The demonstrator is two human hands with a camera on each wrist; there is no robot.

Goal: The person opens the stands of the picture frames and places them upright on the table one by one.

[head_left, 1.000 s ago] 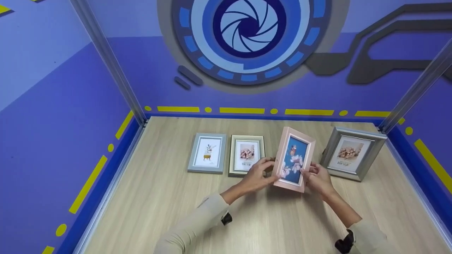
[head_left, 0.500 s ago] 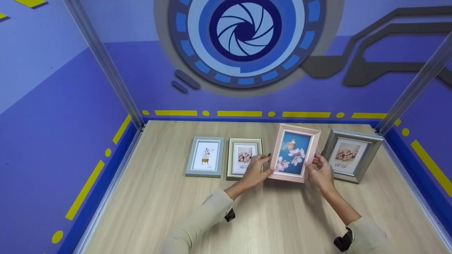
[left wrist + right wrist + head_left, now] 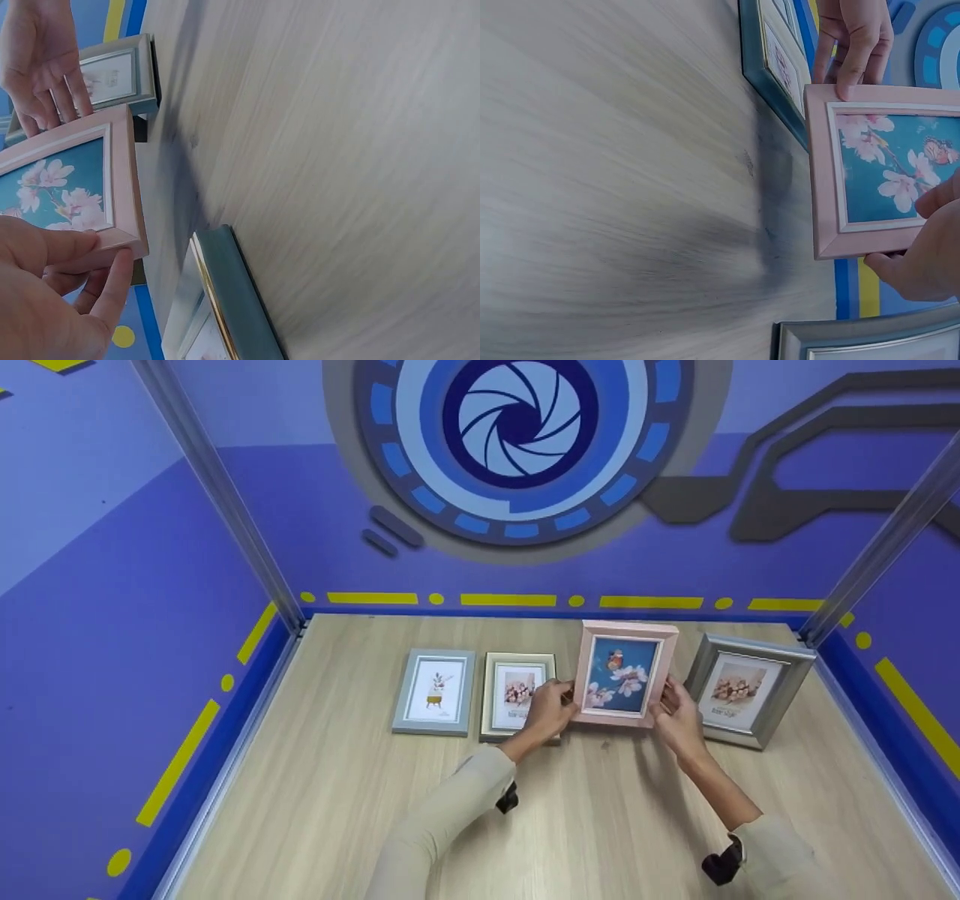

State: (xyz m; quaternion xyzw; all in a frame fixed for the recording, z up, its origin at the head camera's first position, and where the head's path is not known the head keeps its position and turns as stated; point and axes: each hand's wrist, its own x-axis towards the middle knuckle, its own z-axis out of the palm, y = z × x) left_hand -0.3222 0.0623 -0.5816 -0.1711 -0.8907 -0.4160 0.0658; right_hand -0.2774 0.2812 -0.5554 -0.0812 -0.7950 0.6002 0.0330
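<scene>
Between both hands is a pink picture frame [image 3: 625, 719] with a blossom picture on blue, held nearly upright; the wrist views show its lower edge off the table. My left hand [image 3: 549, 710] grips its left side near the bottom corner, thumb on the front and fingers behind. On the opposite side my right hand [image 3: 679, 721] pinches the lower edge. A gold picture frame [image 3: 487, 697] stands partly behind the left hand. Just right of the right hand is a large silver-grey picture frame [image 3: 761, 729], tilted back.
A light blue-grey picture frame [image 3: 401, 694] is the leftmost of the row on the wooden table [image 3: 337, 810]. Behind the row rises a purple wall [image 3: 270, 525] with a printed lens pattern. Metal posts [image 3: 214, 491] mark the back corners.
The pink picture frame has turned from a rightward lean to nearly square with the back wall and moved slightly away from me. Both hands have kept hold of it.
</scene>
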